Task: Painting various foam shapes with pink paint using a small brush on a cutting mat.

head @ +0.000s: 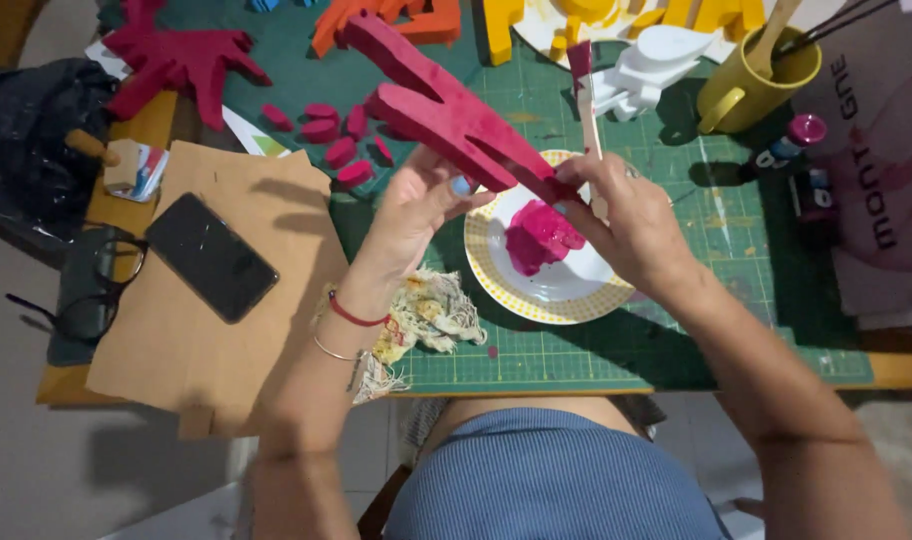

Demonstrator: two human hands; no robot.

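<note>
Two hands work above one yellow-rimmed plate [496, 275] holding a magenta paint puddle [541, 238]. Left hand [416, 210] has its grip closed on one magenta foam cutout [446, 110] — raised, tilted over the counter. Right hand [626, 215] pinches one paintbrush [584, 90] against the cutout's lower end. Farther off — roughly seven small magenta pieces [336, 135], one yellow mug [751, 80].

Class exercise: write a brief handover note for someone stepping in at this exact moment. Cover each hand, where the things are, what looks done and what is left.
Left hand grips the magenta branched foam shape, lifted over the green cutting mat.
Right hand holds the brush, bristles up.
Plate with magenta paint sits beneath both hands.
Done: the held shape's visible faces look magenta; small magenta pieces lie on the mat.
Left: the white shape is unpainted.
</note>
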